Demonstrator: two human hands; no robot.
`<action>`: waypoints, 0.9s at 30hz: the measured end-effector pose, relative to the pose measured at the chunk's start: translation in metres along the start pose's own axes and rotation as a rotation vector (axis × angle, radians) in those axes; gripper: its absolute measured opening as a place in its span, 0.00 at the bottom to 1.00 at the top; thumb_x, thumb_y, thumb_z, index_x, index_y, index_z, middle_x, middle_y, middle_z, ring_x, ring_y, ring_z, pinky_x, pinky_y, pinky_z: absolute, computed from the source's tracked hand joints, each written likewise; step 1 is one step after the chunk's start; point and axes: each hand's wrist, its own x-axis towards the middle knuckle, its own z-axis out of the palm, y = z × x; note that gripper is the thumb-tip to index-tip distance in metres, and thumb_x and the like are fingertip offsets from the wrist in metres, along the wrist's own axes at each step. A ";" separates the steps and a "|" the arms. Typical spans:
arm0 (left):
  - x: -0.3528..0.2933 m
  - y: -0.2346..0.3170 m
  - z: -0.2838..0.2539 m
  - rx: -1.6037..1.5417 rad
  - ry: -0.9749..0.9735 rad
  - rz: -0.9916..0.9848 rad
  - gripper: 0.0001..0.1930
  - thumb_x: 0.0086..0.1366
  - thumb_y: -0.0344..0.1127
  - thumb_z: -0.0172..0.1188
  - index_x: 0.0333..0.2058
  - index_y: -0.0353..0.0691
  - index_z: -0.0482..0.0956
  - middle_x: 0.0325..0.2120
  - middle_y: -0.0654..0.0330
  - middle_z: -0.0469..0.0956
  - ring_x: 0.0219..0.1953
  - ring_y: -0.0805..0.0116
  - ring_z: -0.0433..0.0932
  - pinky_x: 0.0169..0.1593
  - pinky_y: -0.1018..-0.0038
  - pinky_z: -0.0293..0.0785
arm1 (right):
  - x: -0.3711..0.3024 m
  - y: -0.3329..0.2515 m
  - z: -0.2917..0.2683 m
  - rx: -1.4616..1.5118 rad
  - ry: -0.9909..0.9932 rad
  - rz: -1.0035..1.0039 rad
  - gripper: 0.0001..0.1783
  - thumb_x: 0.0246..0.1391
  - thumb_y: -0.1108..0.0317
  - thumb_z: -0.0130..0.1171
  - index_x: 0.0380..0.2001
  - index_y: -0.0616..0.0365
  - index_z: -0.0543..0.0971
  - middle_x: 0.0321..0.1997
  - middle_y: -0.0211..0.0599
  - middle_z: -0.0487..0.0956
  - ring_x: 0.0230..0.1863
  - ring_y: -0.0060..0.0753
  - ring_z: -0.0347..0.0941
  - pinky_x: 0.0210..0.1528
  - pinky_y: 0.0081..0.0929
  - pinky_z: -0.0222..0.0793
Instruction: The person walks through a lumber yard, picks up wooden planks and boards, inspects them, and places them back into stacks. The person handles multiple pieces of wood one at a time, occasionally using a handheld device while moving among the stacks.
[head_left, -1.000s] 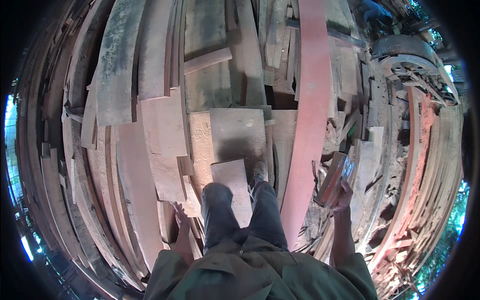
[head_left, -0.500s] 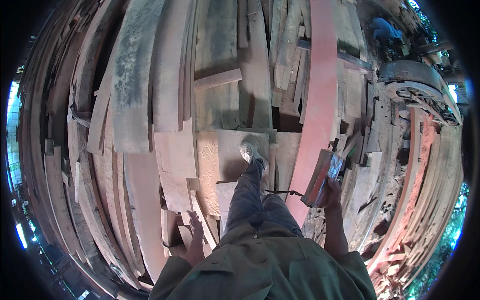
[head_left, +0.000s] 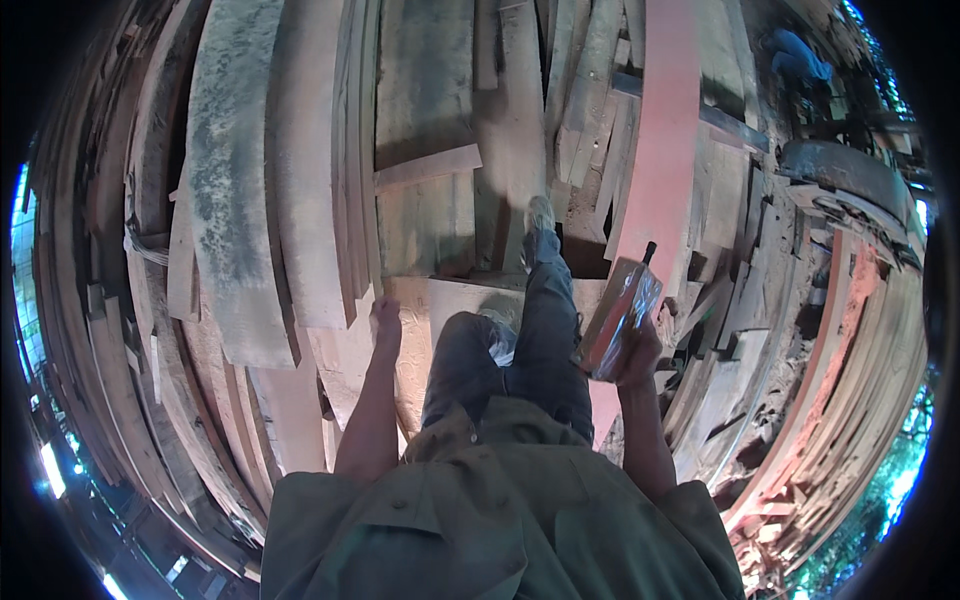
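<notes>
My right hand [head_left: 638, 355] is wrapped round a flat box-shaped device [head_left: 612, 318] in glossy clear plastic, with a black stub [head_left: 650, 252] like a short antenna at its top end. The device is tilted, held to the right of my legs above the red-toned board [head_left: 655, 150]. On the other side, my left hand [head_left: 386, 318] hangs over the wood with its fingers curled in and nothing visible in them. A long pale plank with dark stains [head_left: 230, 150] lies ahead of it to the left.
Stacked planks [head_left: 420, 90] fill the ground at uneven levels; a short batten [head_left: 430, 168] lies across some. One shoe [head_left: 540, 212] is on the boards ahead. A dark gap [head_left: 583, 250] opens beside it. At the far right stands a rounded machine [head_left: 835, 165], with a person in blue [head_left: 800, 60] beyond.
I have stepped forward, one foot now farther ahead. My left hand has swung forward and its spread fingers have curled. The device in my right hand has risen slightly toward the left.
</notes>
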 end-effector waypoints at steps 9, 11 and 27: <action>0.231 0.023 0.132 0.218 0.193 -0.289 0.11 0.57 0.41 0.50 0.32 0.42 0.77 0.25 0.56 0.75 0.27 0.63 0.73 0.30 0.66 0.68 | 0.200 -0.011 -0.013 -0.289 0.086 0.098 0.35 0.43 0.51 0.63 0.51 0.59 0.66 0.42 0.39 0.74 0.44 0.35 0.73 0.46 0.34 0.72; 0.277 0.019 0.156 -0.006 0.226 -0.538 0.16 0.58 0.45 0.50 0.39 0.42 0.75 0.33 0.55 0.76 0.34 0.61 0.75 0.36 0.63 0.69 | 0.222 -0.006 -0.024 -0.357 0.172 0.166 0.40 0.37 0.52 0.67 0.51 0.59 0.65 0.41 0.39 0.74 0.44 0.35 0.73 0.46 0.33 0.72; 0.502 -0.019 0.188 -0.671 0.585 -0.696 0.31 0.52 0.44 0.60 0.52 0.35 0.65 0.49 0.54 0.69 0.49 0.58 0.70 0.53 0.60 0.65 | 0.347 0.089 -0.087 0.214 -0.248 0.370 0.28 0.46 0.67 0.62 0.47 0.62 0.61 0.44 0.51 0.69 0.45 0.61 0.72 0.45 0.66 0.65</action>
